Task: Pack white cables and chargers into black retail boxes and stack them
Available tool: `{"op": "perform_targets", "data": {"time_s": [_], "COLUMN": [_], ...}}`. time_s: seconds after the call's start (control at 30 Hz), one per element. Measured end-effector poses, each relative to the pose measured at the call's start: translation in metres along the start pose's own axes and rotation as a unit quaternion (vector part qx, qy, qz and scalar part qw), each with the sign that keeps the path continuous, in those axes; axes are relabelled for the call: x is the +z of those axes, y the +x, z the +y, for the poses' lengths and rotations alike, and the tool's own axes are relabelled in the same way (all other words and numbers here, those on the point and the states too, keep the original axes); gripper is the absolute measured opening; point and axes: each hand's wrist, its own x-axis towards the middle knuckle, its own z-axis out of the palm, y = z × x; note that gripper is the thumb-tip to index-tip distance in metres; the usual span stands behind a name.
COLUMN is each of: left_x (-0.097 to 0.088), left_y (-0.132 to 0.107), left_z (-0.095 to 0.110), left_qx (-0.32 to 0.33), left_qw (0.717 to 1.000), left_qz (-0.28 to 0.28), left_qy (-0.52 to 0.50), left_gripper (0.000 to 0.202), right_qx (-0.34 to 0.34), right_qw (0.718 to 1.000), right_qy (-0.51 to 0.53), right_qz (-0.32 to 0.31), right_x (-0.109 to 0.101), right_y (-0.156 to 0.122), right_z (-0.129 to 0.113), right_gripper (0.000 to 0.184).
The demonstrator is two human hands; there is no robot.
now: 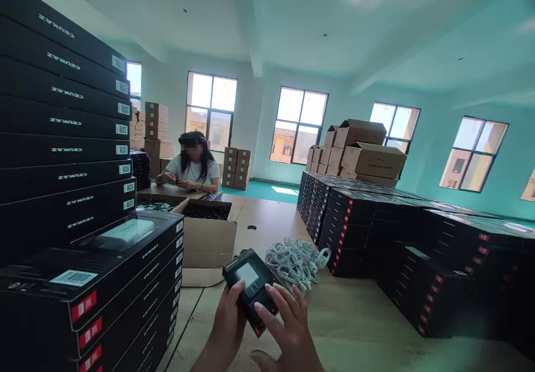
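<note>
Centrally, left hand (229, 315) pinching black box (253, 284); right hand (288, 322), fingers spread over it; white cables (295, 260) beyond.

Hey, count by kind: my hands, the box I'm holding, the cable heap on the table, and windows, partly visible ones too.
Left hand plus right hand: 2
Black retail box: 1
Pale cable heap: 1
Windows: 6
Total: 10
</note>
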Motion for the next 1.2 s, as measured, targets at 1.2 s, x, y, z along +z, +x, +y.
{"op": "perform_targets", "data": {"time_s": [1.2], "left_x": [0.013], "left_y": [-0.03], "left_z": [-0.013], "left_qx": [0.463], "left_qw": [0.504], "left_qz": [-0.204], "left_qy": [0.7], "left_gripper": [0.084], "right_qx": [0.392], "right_qw": [0.825], "right_qy": [0.405], "right_qz": [-0.039], "right_x": [-0.05], "right_y": [0.008], "right_z": [-0.005], "right_gripper": [0.058]}}
